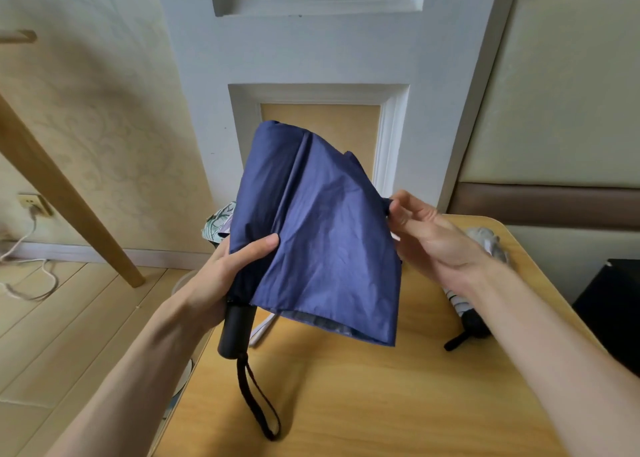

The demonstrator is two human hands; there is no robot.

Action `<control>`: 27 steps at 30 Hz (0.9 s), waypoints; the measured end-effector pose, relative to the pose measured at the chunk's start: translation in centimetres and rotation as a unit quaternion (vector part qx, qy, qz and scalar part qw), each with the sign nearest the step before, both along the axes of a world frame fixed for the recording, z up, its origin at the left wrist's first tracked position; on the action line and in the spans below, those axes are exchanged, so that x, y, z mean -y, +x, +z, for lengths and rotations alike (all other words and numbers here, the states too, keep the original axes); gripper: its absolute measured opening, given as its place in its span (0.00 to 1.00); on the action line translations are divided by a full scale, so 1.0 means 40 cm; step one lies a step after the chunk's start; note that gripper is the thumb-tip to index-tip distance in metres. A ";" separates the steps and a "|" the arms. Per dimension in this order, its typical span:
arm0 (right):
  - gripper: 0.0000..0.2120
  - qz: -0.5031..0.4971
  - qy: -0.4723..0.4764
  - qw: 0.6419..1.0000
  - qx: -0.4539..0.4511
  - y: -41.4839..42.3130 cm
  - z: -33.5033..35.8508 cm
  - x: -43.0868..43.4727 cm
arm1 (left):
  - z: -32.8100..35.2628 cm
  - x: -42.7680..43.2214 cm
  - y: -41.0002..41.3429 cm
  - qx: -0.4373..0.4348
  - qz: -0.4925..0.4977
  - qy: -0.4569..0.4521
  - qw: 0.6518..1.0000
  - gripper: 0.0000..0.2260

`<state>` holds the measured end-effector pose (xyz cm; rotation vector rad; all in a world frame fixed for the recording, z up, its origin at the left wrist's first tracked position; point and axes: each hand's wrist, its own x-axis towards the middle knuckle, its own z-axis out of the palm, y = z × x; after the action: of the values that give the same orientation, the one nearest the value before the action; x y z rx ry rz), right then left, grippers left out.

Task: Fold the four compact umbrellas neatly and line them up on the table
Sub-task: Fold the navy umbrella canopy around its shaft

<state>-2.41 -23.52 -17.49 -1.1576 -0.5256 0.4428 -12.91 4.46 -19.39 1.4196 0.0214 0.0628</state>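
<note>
Head view: left hand point(221, 276) grips the blue umbrella point(322, 235); right hand point(429, 238) pinches its edge, where loose cloth could slip and bunch.

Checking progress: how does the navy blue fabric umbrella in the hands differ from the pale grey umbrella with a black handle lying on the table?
The navy blue fabric umbrella is held above the wooden table; the pale grey umbrella lies on it. The navy canopy hangs loose and spread, gripped by the left hand and pinched at its edge by the right hand; the grey one is bundled narrow. Both have black handles.
</note>
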 end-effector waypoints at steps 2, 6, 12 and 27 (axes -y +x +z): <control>0.10 0.020 0.029 0.998 -0.047 -0.018 -0.010 -0.014 | 0.002 0.004 -0.005 -0.011 0.000 -0.027 1.000 0.22; 0.07 -0.079 -0.076 0.994 -0.031 -0.031 -0.006 -0.038 | 0.002 0.003 -0.004 -0.016 -0.008 -0.009 1.000 0.19; 0.09 -0.163 -0.150 0.969 0.111 -0.031 0.008 -0.024 | -0.004 -0.004 0.018 -0.021 0.044 0.054 0.997 0.21; 0.06 -0.231 -0.229 0.904 0.276 -0.017 0.038 -0.070 | -0.005 -0.016 0.016 -0.036 0.030 0.061 0.997 0.22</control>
<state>-3.11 -20.73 -15.98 -1.8273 -0.6240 -0.2072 -12.28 5.09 -19.60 1.5421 0.1216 0.0645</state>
